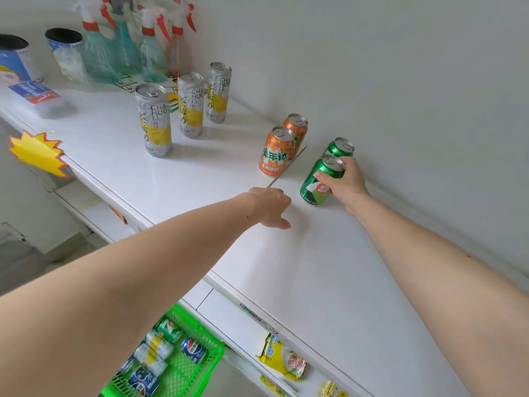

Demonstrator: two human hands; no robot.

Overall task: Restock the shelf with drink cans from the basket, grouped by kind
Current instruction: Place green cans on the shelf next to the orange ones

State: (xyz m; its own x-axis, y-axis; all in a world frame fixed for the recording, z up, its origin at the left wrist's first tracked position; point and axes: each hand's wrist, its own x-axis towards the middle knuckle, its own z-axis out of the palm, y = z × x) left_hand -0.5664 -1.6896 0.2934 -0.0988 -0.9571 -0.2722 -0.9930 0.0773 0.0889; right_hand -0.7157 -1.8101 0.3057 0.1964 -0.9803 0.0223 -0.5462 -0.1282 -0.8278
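1. The white shelf (pixel 329 267) stretches under both my arms and carries everything up here.
2. The green basket (pixel 183 371) sits far below my left arm, with blue, green and silver-yellow cans lying in it.
3. A cluster of spray bottles (pixel 128 44) stands at the far end, well beyond my left hand, past the cans.
4. Three tall silver-yellow cans (pixel 187 106) stand upright in a diagonal row, well beyond my left fingers.
5. Two orange cans (pixel 276 151) stand one behind the other, between my two hands and a little farther back.
6. My right hand (pixel 345 181) grasps a green can (pixel 319 181) near its top, thumb on the near side, fingers curled round the far side; the can leans slightly, its base on the shelf.
7. A second green can (pixel 340 147) stands just behind the gripped one, close to my right knuckles.
8. My left hand (pixel 270 207) rests on the shelf, holding nothing, fingers loosely curled, near the gripped can.
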